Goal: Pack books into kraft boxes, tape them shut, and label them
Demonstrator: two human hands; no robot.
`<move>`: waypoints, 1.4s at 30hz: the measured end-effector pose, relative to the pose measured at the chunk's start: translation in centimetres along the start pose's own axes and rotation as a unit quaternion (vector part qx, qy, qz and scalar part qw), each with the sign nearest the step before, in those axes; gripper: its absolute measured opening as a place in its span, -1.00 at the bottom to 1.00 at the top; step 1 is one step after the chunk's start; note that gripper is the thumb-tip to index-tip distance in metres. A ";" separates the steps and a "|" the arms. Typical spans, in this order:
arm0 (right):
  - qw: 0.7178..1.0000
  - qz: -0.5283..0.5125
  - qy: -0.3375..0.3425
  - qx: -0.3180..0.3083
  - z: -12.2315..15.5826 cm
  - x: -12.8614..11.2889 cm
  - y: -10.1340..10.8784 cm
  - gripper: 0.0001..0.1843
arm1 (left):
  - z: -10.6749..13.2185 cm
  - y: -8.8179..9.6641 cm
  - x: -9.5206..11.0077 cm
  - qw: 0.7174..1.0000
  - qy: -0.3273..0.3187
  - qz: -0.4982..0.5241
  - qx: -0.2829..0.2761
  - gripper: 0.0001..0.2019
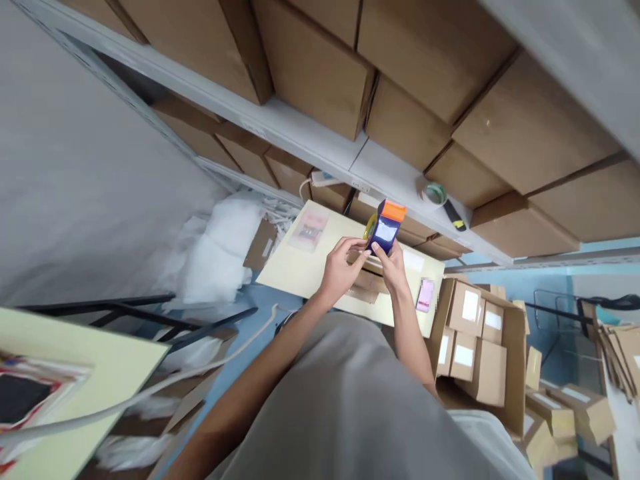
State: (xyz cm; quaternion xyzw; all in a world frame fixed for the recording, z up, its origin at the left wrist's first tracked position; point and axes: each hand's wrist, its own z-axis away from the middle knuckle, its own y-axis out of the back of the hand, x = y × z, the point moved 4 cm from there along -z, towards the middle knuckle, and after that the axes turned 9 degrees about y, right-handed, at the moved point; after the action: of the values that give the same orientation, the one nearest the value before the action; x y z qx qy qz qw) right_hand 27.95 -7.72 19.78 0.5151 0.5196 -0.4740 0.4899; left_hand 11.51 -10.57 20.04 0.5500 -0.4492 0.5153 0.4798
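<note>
A tape dispenser (386,230), dark blue with an orange top and a yellow roll at its side, is held up over the cream table. My right hand (393,265) is closed around its lower end, thumb on the front. From the left, the fingertips of my left hand (343,268) meet the lower left side of the dispenser in a pinch; any strip of tape between them is too small to make out. Beneath both hands a small cardboard box (367,285) lies on the table, partly covered by them.
The cream table (280,267) carries a phone (425,295) and a clear pinkish packet (310,230). To its right stands a large carton (515,373) of small labelled boxes. On the shelf edge lie a tape roll (435,194) and a utility knife (455,215). White plastic wrap (220,247) fills the left side.
</note>
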 end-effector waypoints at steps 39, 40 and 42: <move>0.968 0.201 -0.018 -0.149 11.3 -0.2 4.2 -0.47 | 2.4 2.6 5.2 0.980 -0.009 -0.091 -0.174 -0.73; 0.963 0.218 -0.014 -0.156 11.3 -0.4 4.2 -0.47 | 2.4 2.6 5.3 0.980 -0.004 -0.091 -0.175 -0.73; 0.955 0.243 -0.004 -0.171 11.4 -0.8 4.3 -0.49 | 2.3 2.6 5.3 0.980 0.013 -0.088 -0.178 -0.73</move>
State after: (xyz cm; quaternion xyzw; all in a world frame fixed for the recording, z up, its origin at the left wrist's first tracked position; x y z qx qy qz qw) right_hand 32.49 -19.05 19.86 0.5326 0.4497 -0.2467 0.6732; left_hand 9.60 -13.19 25.43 0.4866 -0.4772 0.3900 0.6192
